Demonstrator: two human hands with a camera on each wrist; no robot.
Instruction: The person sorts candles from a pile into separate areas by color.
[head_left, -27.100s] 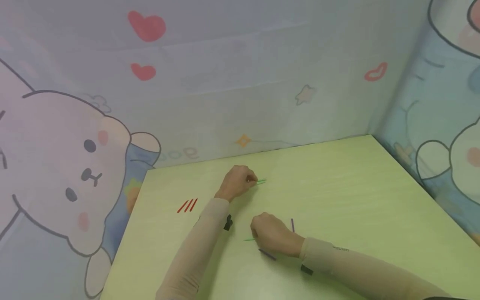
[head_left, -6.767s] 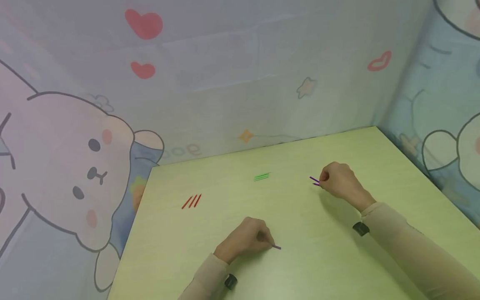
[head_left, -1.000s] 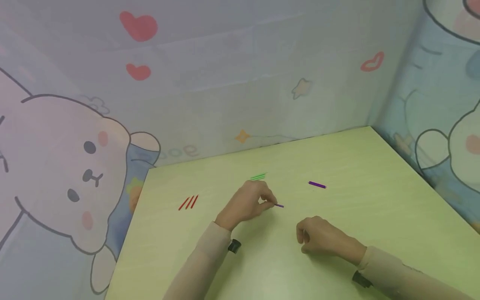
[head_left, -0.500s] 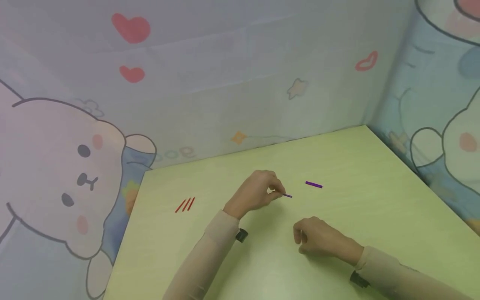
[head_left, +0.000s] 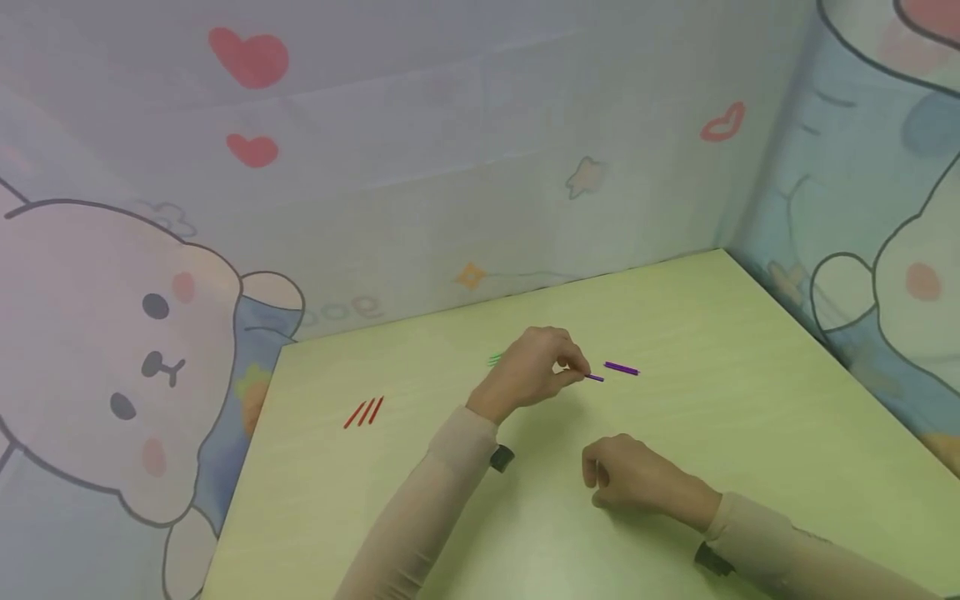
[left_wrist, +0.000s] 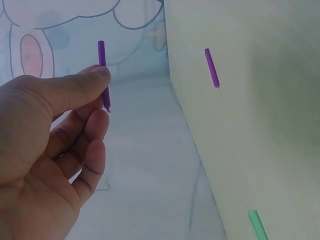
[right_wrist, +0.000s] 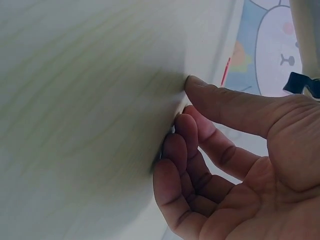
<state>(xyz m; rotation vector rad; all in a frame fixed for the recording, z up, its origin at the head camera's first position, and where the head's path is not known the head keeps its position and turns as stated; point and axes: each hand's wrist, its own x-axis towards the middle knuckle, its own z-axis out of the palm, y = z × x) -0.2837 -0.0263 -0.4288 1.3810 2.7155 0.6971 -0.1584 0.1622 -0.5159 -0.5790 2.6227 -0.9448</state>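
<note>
My left hand [head_left: 528, 371] pinches a thin purple candle [left_wrist: 102, 55] between thumb and fingertips, above the table. In the head view the end of this candle pokes out to the right of the fingertips. Just beyond it lie purple candles [head_left: 622, 368] side by side, close together. Green candles [head_left: 495, 359] are partly hidden behind my left hand; the end of one green candle [left_wrist: 258, 225] shows in the left wrist view. My right hand [head_left: 637, 475] rests on the table nearer to me, fingers loosely curled, holding nothing.
Three red candles [head_left: 364, 412] lie slanted in a row on the left of the light green table [head_left: 750, 400]. A cloth wall printed with cartoons [head_left: 405, 167] stands along the table's back edge, with another on the right side.
Over the last second my left hand has carried the purple candle right and away from me, towards the purple candles lying down. My right hand has stayed nearly still. The head view has shifted slightly.
</note>
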